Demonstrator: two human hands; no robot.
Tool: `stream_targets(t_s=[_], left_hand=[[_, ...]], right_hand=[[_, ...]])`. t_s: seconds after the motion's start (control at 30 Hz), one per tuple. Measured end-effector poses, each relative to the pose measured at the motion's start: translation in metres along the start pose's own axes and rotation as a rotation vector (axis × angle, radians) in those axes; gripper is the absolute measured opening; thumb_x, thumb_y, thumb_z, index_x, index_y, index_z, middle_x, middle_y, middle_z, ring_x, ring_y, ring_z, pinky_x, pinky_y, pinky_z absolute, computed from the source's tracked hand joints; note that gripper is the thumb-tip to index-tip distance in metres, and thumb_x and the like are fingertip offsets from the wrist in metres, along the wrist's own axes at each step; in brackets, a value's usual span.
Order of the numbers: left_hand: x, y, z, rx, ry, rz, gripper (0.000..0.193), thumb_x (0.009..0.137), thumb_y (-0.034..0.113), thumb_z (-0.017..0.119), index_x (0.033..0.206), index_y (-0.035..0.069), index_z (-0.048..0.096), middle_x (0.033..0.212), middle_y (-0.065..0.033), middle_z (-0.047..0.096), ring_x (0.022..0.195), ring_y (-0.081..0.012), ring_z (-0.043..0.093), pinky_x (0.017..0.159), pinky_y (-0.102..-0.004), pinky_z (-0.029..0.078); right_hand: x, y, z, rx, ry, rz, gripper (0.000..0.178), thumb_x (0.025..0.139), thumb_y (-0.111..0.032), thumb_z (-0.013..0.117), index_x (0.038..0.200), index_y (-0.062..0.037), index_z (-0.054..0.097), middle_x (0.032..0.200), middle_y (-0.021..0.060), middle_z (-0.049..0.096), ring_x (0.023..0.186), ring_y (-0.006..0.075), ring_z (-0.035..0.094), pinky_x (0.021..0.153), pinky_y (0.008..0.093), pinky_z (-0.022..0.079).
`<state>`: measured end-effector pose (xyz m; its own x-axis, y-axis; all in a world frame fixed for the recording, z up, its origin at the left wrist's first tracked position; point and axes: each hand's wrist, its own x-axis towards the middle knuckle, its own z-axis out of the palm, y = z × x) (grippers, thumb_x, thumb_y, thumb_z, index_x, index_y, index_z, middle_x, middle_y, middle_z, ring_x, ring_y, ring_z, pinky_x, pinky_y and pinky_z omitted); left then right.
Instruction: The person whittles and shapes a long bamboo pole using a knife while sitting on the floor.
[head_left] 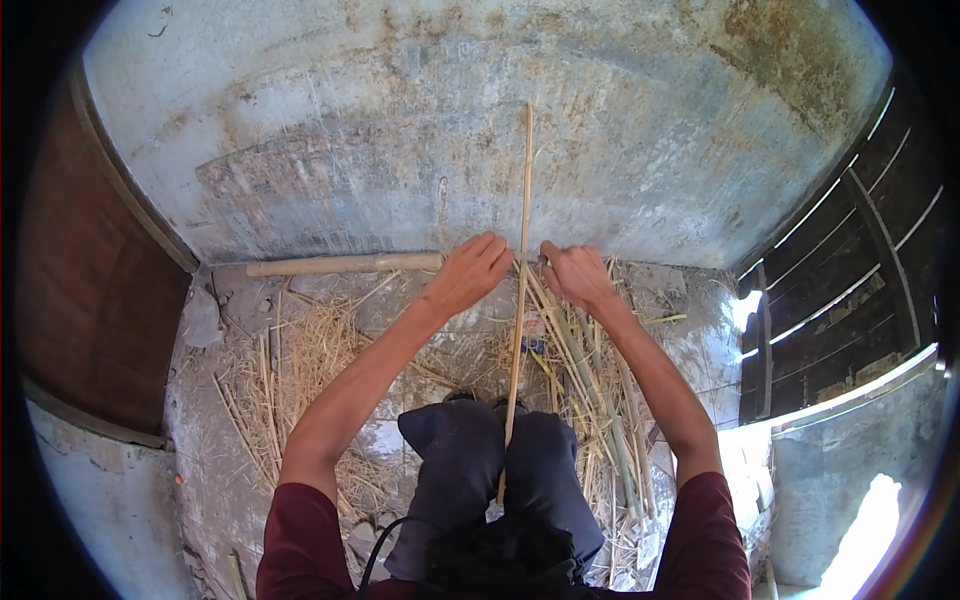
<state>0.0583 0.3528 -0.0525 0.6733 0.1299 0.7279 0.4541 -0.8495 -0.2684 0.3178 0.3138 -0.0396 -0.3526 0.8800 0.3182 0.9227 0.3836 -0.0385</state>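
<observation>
A long thin bamboo strip [523, 200] runs from between my knees up against the wall ahead. My left hand [470, 272] has its fingers closed on the strip from the left, at about its middle. My right hand [575, 272] is closed on it from the right at the same height, with a small green object showing at its fingers. Both forearms reach forward over my dark trousers [480, 470]. The strip's lower end passes between my legs.
A thick bamboo pole [340, 265] lies along the foot of the stained concrete wall [400, 120]. Several split bamboo strips [600, 400] and dry straw [310, 350] cover the floor. A brown wooden panel [90, 280] stands left, a slatted dark door [860, 260] right.
</observation>
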Motion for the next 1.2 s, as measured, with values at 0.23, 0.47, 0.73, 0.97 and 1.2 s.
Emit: stream_targets(t_s=[0.23, 0.47, 0.73, 0.97, 1.2], left_hand=[[0.022, -0.041, 0.033, -0.012, -0.009, -0.097, 0.020, 0.082, 0.002, 0.068, 0.099, 0.003, 0.058, 0.100, -0.0114, 0.054, 0.100, -0.0283, 0.061, 0.084, -0.0373, 0.059], [0.054, -0.070, 0.051, 0.065, -0.004, -0.100, 0.017, 0.083, 0.002, 0.067, 0.097, 0.005, 0.058, 0.100, -0.0108, 0.055, 0.102, -0.0270, 0.061, 0.087, -0.0377, 0.058], [0.022, -0.009, 0.010, -0.397, 0.181, -0.636, 0.047, 0.109, 0.031, 0.066, 0.137, -0.006, 0.060, 0.138, -0.0253, 0.061, 0.132, -0.0440, 0.058, 0.114, -0.0500, 0.046], [-0.061, 0.099, -0.063, -1.144, -0.809, -0.890, 0.085, 0.110, 0.065, 0.056, 0.155, -0.007, 0.048, 0.153, -0.0262, 0.061, 0.142, -0.0365, 0.060, 0.116, -0.0472, 0.047], [-0.046, 0.133, -0.056, -1.701, -0.578, -1.052, 0.023, 0.116, 0.020, 0.058, 0.129, 0.001, 0.054, 0.114, -0.0157, 0.072, 0.102, -0.0280, 0.080, 0.091, -0.0405, 0.065]], right_hand=[[0.050, 0.017, 0.010, -0.008, 0.081, 0.046, 0.019, 0.096, -0.021, 0.066, 0.094, -0.0020, 0.068, 0.070, 0.0236, 0.070, 0.070, 0.0452, 0.073, 0.069, 0.0558, 0.059], [0.085, 0.044, 0.012, -0.037, 0.147, 0.053, 0.020, 0.095, -0.022, 0.067, 0.091, -0.0031, 0.069, 0.072, 0.0240, 0.071, 0.073, 0.0453, 0.074, 0.069, 0.0563, 0.059], [0.029, 0.018, -0.008, 0.227, 0.206, 0.256, 0.019, 0.097, -0.020, 0.065, 0.111, -0.0074, 0.068, 0.081, 0.0242, 0.074, 0.081, 0.0494, 0.073, 0.077, 0.0597, 0.057], [-0.227, 0.038, 0.113, 0.659, 0.333, 0.801, 0.057, 0.099, -0.018, 0.064, 0.149, 0.0039, 0.050, 0.140, 0.0329, 0.063, 0.131, 0.0516, 0.061, 0.113, 0.0514, 0.047], [-0.601, 0.001, 0.271, 0.211, -0.748, 0.927, 0.051, 0.097, -0.041, 0.056, 0.116, -0.0010, 0.081, 0.125, 0.0296, 0.075, 0.123, 0.0477, 0.070, 0.108, 0.0557, 0.055]])
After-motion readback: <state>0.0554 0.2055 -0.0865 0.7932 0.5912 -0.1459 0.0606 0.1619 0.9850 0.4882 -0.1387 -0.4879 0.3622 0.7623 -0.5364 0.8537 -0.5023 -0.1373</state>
